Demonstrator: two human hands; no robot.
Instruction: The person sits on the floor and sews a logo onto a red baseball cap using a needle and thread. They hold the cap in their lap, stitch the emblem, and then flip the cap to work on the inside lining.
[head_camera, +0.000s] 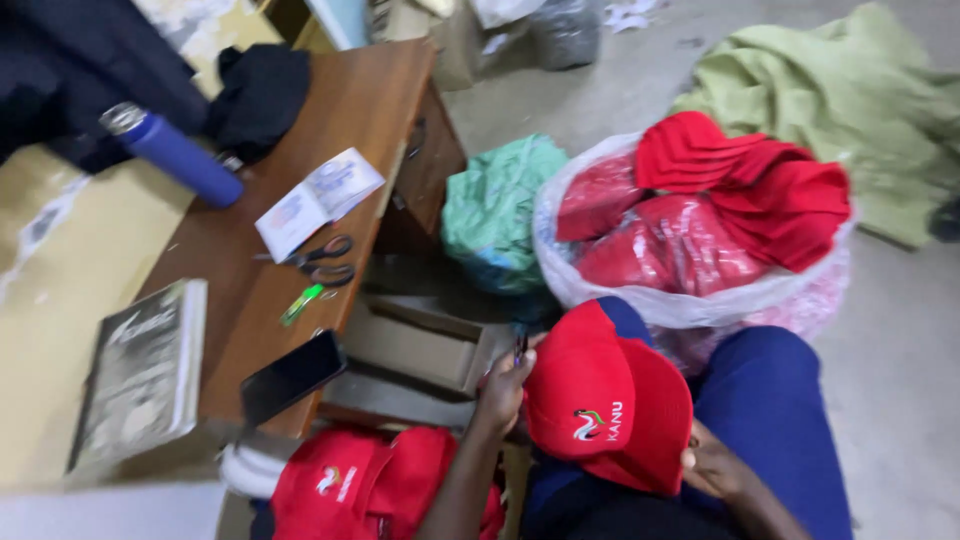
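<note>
Currently left hand (503, 385) pinches small dark tool at red cap (605, 400) brim; right hand (712, 462) grips cap's back. Keep cap steady, tool tip close to fabric.

The red cap (607, 400) is of matt woven cloth with stitched embroidery on its front, and the red caps (700, 215) behind it lie in a thin, glossy, see-through plastic bag (690, 305). The table (355, 110) has a smooth brown wooden top with a dull shine. On it the phone (291, 376) shows a glossy black glass face, the bottle (180, 155) looks smooth blue with a metal-looking cap, and the scissors (322, 262) have dark plastic handles.
</note>
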